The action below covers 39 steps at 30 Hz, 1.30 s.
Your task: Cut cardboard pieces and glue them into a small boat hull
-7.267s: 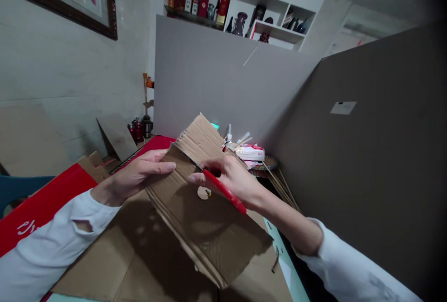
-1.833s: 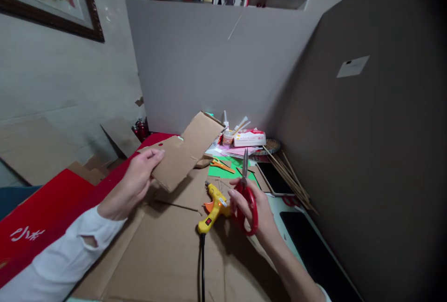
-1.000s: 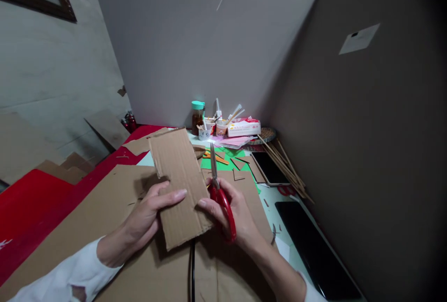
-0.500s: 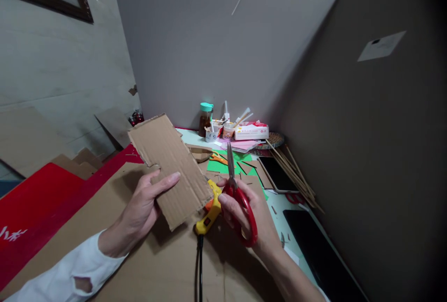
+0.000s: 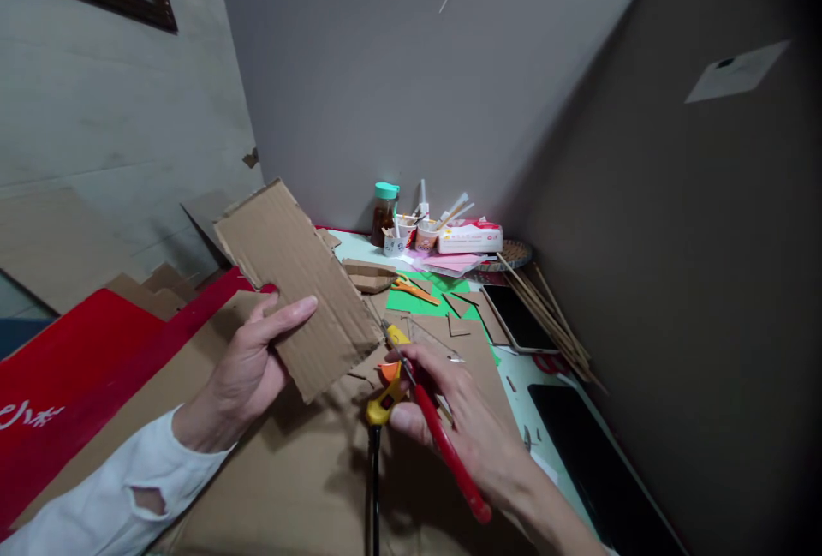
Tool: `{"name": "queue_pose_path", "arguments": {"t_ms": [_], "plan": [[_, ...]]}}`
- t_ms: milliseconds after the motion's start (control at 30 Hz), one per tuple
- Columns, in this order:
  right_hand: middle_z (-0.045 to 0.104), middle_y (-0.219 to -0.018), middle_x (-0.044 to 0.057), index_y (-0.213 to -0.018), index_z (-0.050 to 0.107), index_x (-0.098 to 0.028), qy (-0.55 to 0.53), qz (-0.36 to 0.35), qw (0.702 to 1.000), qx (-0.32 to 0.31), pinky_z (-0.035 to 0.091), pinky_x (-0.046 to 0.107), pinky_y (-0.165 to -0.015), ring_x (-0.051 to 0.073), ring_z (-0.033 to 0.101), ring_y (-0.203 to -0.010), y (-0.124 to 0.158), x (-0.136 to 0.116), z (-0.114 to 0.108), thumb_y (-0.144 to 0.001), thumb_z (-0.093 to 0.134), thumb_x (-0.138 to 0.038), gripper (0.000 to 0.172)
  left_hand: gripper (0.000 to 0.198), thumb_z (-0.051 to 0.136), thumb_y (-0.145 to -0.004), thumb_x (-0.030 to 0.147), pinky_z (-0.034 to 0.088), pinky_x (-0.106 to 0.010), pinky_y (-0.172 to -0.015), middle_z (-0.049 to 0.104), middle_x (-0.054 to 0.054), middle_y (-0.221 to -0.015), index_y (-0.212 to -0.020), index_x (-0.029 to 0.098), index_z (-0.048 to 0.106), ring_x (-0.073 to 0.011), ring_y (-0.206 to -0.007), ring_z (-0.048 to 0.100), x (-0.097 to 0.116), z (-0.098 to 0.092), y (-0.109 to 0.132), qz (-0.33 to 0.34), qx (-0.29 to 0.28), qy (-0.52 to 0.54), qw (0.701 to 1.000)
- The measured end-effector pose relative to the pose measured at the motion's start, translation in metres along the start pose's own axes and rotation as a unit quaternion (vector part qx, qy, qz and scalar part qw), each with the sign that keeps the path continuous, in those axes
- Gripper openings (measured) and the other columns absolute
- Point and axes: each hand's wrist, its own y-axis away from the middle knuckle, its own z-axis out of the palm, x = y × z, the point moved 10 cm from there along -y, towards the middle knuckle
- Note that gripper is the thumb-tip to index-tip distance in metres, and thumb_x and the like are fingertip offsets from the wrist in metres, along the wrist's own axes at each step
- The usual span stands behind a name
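Note:
My left hand (image 5: 257, 350) grips a piece of corrugated cardboard (image 5: 301, 282) by its lower left edge, thumb on top. The piece is tilted and has a notch near my fingers. In my right hand (image 5: 455, 410) is a pair of red-handled scissors (image 5: 443, 445), blades pointing up and left, close to the right edge of the cardboard. Whether the blades touch it I cannot tell. Below the scissors lies a yellow hot glue gun (image 5: 382, 406) with a black cord, partly hidden by my right hand.
Behind stand a bottle with a teal lid (image 5: 385, 213), paper cups (image 5: 427, 236) and a tissue pack (image 5: 472, 237). Orange scissors (image 5: 417, 289) lie on green paper. To the right are a tablet (image 5: 520, 316), wooden sticks (image 5: 545, 316) and a black slab (image 5: 597, 462). A grey partition (image 5: 674, 265) rises beyond.
The scissors have turned from upright to pointing up and left, and their tips are nearer the cardboard's right edge. The cardboard has shifted slightly left and up in view.

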Motion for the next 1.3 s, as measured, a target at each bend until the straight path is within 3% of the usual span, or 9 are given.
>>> {"name": "queue_pose_path", "arguments": {"t_ms": [133,367,567,833,933,1100,1300], "plan": [[0.063,-0.107,0.009,-0.116,0.061,-0.020,0.012,0.020,1.000,-0.014,0.041,0.046,-0.090,0.032,0.056,-0.100,0.004,0.002,0.007,-0.083,0.063,-0.057,0.050,0.042,0.087,-0.051,0.009,0.064,-0.028,-0.063,0.078,0.001,-0.080,-0.086,0.023,0.067,-0.0198,-0.070,0.074,-0.002,0.002,0.002,-0.013,0.004,-0.002,1.000],[0.064,-0.101,0.008,-0.112,0.064,-0.022,-0.005,0.041,0.999,-0.002,0.041,0.043,-0.086,0.032,0.054,-0.098,0.003,0.008,0.007,-0.080,0.064,-0.062,0.051,0.035,0.084,-0.057,0.011,0.064,-0.037,-0.080,0.081,-0.002,-0.091,-0.083,0.026,0.067,-0.0329,-0.111,0.070,0.001,0.002,0.007,-0.001,0.007,-0.037,0.999],[0.065,-0.089,0.007,-0.108,0.070,-0.022,-0.018,0.059,0.998,0.020,0.042,0.041,-0.079,0.029,0.055,-0.088,0.000,0.016,0.008,-0.079,0.067,-0.060,0.048,0.032,0.085,-0.060,0.015,0.064,-0.043,-0.080,0.081,-0.006,-0.094,-0.086,0.026,0.071,-0.0373,-0.108,0.071,-0.003,0.006,0.007,-0.007,-0.016,-0.048,0.999],[0.068,-0.084,0.008,-0.104,0.074,-0.024,0.027,0.045,0.997,0.060,0.045,0.041,-0.079,0.033,0.058,-0.096,0.004,0.023,0.002,-0.083,0.066,-0.055,0.038,0.034,0.086,-0.062,0.016,0.065,-0.038,-0.079,0.080,-0.006,-0.094,-0.093,0.021,0.072,-0.0312,-0.097,0.075,-0.008,0.007,0.004,-0.008,-0.037,-0.040,0.998],[0.066,-0.070,0.004,-0.088,0.072,-0.025,0.041,0.012,0.997,0.068,0.046,0.036,-0.073,0.028,0.060,-0.083,0.003,0.020,0.001,-0.088,0.065,-0.049,0.025,0.037,0.086,-0.063,0.016,0.065,-0.038,-0.078,0.080,-0.005,-0.091,-0.097,0.019,0.071,-0.0293,-0.090,0.076,-0.010,0.002,0.002,-0.004,-0.023,-0.032,0.999],[0.057,-0.058,-0.001,-0.068,0.061,-0.022,0.054,-0.051,0.994,0.082,0.040,0.028,-0.059,0.016,0.048,-0.055,0.001,0.008,0.002,-0.093,0.062,-0.038,0.029,0.040,0.084,-0.065,0.011,0.064,-0.030,-0.069,0.080,-0.003,-0.088,-0.101,0.017,0.068,-0.0234,-0.081,0.075,-0.013,-0.005,0.001,-0.010,0.013,-0.026,1.000],[0.049,-0.057,-0.003,-0.066,0.058,-0.021,0.071,-0.056,0.994,0.068,0.033,0.026,-0.053,0.015,0.043,-0.055,-0.001,0.009,0.006,-0.095,0.060,-0.036,0.033,0.042,0.086,-0.063,0.011,0.062,-0.031,-0.071,0.079,-0.003,-0.090,-0.100,0.017,0.067,-0.0230,-0.083,0.075,-0.015,-0.002,-0.003,-0.009,-0.001,-0.032,0.999]]}}
